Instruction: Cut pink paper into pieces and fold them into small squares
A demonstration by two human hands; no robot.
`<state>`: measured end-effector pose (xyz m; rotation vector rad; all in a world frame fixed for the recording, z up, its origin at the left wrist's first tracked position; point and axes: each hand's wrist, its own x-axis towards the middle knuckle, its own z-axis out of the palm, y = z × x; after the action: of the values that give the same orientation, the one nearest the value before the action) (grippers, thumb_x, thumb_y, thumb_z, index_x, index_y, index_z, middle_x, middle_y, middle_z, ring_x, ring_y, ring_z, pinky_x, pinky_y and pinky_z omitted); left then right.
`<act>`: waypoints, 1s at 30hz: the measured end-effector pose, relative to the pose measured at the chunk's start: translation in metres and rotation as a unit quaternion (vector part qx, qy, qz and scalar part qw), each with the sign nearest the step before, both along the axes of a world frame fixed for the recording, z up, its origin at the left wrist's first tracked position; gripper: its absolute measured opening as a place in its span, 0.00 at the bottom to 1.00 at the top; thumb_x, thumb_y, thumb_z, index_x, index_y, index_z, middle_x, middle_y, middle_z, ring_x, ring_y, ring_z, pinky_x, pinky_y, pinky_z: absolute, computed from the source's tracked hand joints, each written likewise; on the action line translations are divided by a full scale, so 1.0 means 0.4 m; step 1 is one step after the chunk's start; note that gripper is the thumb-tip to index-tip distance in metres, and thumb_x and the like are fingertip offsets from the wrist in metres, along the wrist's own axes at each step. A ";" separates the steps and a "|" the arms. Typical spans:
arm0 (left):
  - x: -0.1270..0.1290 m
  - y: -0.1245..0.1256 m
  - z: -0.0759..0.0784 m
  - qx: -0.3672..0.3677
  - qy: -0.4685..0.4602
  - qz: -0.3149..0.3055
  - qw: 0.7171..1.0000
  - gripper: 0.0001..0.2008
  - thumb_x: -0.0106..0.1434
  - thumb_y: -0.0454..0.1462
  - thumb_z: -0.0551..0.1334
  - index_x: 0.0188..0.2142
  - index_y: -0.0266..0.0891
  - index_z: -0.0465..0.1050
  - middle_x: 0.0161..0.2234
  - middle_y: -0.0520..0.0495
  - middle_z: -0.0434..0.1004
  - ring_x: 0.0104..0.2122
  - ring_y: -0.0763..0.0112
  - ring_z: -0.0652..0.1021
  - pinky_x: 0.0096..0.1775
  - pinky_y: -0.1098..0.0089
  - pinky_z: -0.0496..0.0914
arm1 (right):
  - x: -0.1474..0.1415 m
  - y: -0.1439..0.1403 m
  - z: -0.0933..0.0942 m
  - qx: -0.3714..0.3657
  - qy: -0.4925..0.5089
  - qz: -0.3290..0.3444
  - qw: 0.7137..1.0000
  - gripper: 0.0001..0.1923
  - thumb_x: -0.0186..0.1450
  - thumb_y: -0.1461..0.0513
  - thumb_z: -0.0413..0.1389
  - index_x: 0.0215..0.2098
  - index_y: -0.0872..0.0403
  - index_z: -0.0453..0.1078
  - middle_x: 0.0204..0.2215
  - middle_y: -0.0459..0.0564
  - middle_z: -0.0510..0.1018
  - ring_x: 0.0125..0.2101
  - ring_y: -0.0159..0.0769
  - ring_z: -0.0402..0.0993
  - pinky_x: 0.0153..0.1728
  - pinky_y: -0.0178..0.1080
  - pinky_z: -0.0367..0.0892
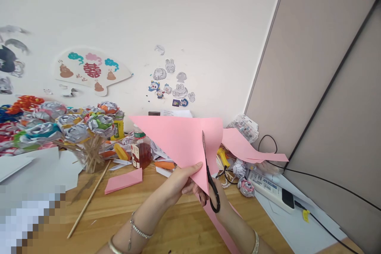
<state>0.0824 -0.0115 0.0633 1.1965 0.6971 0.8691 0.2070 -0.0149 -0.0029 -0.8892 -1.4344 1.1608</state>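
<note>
My left hand (180,182) pinches the near corner of the pink paper sheet (175,137), raised above the table's middle; my right hand (222,200) grips the black-handled scissors (209,172). The cut looks partway, with the far part seemingly left to do. A folded pink stack (124,181) lies left. The paper hides the lower blade and the scissors my right fingers, so I can't judge the slit's length; whether the right-hand pink strip (253,149) joins is unclear.

A bottle (141,151) stands near paper flowers (70,121), a fan-shaped cutout (92,70) on the wall (190,8).
</note>
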 end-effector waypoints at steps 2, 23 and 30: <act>0.002 0.000 -0.006 0.000 -0.002 0.001 1.000 0.25 0.55 0.47 0.53 0.09 0.34 0.64 0.05 0.54 0.58 0.06 0.86 0.51 0.15 0.75 0.46 | -0.002 -0.001 0.011 0.001 -0.008 0.006 1.000 0.23 0.53 0.46 0.50 0.12 0.55 0.58 0.09 0.42 0.60 0.12 0.26 0.56 0.15 0.31 0.54; 0.009 0.002 -0.014 -0.014 -0.018 -0.014 1.000 0.23 0.54 0.47 0.55 0.10 0.35 0.61 0.04 0.58 0.53 0.07 0.85 0.49 0.16 0.75 0.47 | -0.009 0.023 -0.021 -0.026 0.026 -0.075 0.997 0.19 0.50 0.51 0.52 0.11 0.54 0.57 0.05 0.39 0.56 0.08 0.24 0.52 0.09 0.30 0.48; 0.009 -0.002 -0.007 -0.025 -0.013 -0.002 1.000 0.22 0.53 0.47 0.56 0.10 0.35 0.62 0.05 0.56 0.56 0.07 0.86 0.49 0.17 0.75 0.44 | -0.007 0.018 -0.025 -0.061 0.040 -0.062 0.995 0.19 0.51 0.50 0.51 0.12 0.55 0.60 0.07 0.41 0.59 0.08 0.24 0.51 0.09 0.30 0.50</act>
<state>0.0859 -0.0123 0.0606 1.1402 0.6918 0.8565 0.2040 -0.0076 -0.0129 -0.9916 -1.2373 1.1875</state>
